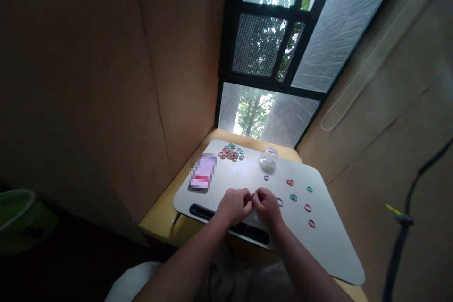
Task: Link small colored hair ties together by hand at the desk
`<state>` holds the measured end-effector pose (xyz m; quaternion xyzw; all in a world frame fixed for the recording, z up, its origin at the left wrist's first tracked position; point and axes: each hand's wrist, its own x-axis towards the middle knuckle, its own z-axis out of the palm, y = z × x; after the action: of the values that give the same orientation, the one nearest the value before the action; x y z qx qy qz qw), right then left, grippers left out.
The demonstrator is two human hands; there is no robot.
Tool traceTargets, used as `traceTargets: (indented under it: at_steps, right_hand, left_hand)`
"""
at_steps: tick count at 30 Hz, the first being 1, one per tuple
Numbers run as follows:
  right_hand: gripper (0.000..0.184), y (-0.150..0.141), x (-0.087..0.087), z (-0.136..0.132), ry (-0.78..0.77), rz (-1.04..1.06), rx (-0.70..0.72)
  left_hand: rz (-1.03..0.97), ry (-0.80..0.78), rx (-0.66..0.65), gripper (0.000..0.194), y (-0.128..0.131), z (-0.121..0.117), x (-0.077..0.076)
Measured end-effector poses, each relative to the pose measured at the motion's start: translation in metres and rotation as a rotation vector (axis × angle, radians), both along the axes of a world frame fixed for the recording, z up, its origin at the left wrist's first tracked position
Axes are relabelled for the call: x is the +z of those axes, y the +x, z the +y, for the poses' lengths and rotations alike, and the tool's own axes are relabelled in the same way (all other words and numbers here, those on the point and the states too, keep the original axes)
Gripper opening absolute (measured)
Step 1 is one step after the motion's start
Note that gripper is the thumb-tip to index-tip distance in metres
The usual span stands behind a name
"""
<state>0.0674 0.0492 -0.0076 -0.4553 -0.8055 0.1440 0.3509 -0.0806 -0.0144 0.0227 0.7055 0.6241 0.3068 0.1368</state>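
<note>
My left hand and my right hand meet over the front part of a white lap table. Fingers of both are pinched together, tip to tip. Whatever lies between them is too small and too covered to make out. Beside my right hand lies a purple hair tie, partly hidden. Further right are a blue hair tie cluster, a red cluster, a green hair tie and two pink ones. A single dark purple hair tie sits beyond my hands.
A pile of mixed-colour hair ties lies at the table's far left. Near it is a phone with a blurred screen. A clear plastic container stands at the back. Walls flank the table, with a window behind.
</note>
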Motion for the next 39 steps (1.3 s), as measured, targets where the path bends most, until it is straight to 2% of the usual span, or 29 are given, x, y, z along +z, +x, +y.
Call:
traceTargets:
  at_steps: [6, 18, 39]
  right_hand:
    - [0.019, 0.0, 0.002, -0.002, 0.028, 0.012, 0.012]
    - [0.019, 0.0, 0.01, -0.006, 0.003, 0.032, 0.001]
    - [0.019, -0.001, 0.009, -0.006, 0.006, 0.028, -0.015]
  left_hand:
    - [0.026, 0.035, 0.002, 0.017, 0.001, -0.001, 0.0]
    - [0.015, 0.009, 0.001, 0.016, 0.004, -0.001, 0.003]
    - [0.008, -0.025, 0.018, 0.013, 0.006, -0.002, 0.006]
